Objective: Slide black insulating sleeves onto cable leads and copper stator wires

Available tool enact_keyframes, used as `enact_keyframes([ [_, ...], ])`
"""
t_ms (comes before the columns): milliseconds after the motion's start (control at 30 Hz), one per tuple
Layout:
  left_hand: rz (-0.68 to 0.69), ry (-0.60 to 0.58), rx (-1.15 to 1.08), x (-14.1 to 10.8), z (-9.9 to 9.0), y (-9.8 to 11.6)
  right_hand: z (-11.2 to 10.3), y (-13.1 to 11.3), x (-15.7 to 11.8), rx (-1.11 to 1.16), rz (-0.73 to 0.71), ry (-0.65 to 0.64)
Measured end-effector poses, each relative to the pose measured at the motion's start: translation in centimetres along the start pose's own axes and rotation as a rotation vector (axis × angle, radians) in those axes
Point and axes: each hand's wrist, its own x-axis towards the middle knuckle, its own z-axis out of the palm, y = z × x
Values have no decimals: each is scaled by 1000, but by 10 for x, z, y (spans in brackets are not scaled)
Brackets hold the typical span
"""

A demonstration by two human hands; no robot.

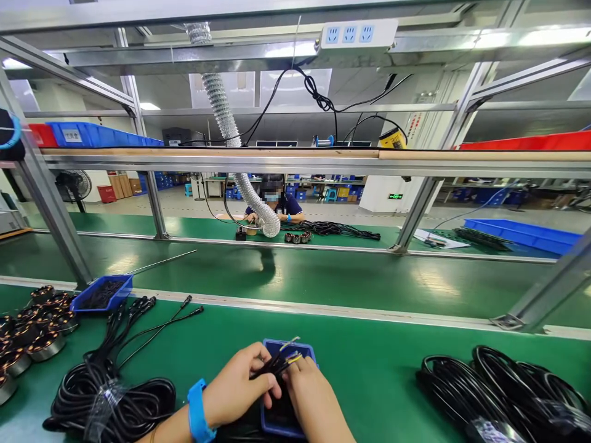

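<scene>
My left hand (240,384), with a blue band on the wrist, is closed around a bundle of black cables (270,369). Thin bare wire ends in yellow, blue and white stick out at the top of the bundle. My right hand (309,384) is closed at the wire ends, with its fingertips partly hidden behind them. Under both hands stands a small blue bin (289,344); its dark contents are mostly covered by the hands.
Coiled black cables (111,400) lie at left, more coils (503,394) at right. Copper-wound stators (41,332) and a blue tray (104,292) of small black parts stand far left. A metal-framed shelf (295,161) crosses ahead. A person (289,206) sits opposite, beside a flexible duct (252,197).
</scene>
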Motion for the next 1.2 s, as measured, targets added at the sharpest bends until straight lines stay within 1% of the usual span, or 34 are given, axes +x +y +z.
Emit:
enact_keyframes([
  [67, -38, -17, -37, 2, 2, 1, -1, 1, -2, 41, 19, 25],
  [167, -43, -57, -61, 5, 7, 8, -3, 2, -3, 119, 34, 49],
  [267, -53, -108, -76, 12, 9, 15, -5, 1, -4, 191, 24, 71],
  [367, -69, -142, -61, 24, 7, 14, -8, -3, -6, 267, -6, 95],
  [433, -58, -132, -60, 33, 5, 9, -11, -7, -8, 395, -21, 130],
  [500, -45, -118, -105, 39, 5, 2, -15, -9, -9, 573, -1, 171],
  [567, -46, -90, -203, 41, 6, -4, -18, -12, -10, 736, 45, 182],
  [667, -36, -52, -324, 39, 7, -7, -23, -15, -10, 928, 136, 185],
  [733, -22, -46, -337, 38, 7, -7, -27, -16, -10, 1033, 201, 259],
  [767, -21, -44, -335, 37, 7, -6, -29, -15, -10, 1049, 223, 313],
  [833, -35, -26, -322, 37, 5, -7, -34, -11, -11, 986, 229, 407],
  [967, -50, 4, -289, 35, 3, -8, -43, -4, -15, 703, 141, 507],
  [1033, -42, 16, -277, 35, 3, -7, -45, -4, -16, 603, 60, 513],
  [1100, -49, 30, -269, 34, 3, -5, -44, -6, -18, 561, -6, 483],
  [1133, -53, 33, -266, 34, 4, -4, -43, -8, -19, 560, -19, 472],
  [1200, -55, 26, -263, 33, 5, -1, -43, -10, -20, 577, 5, 477],
])
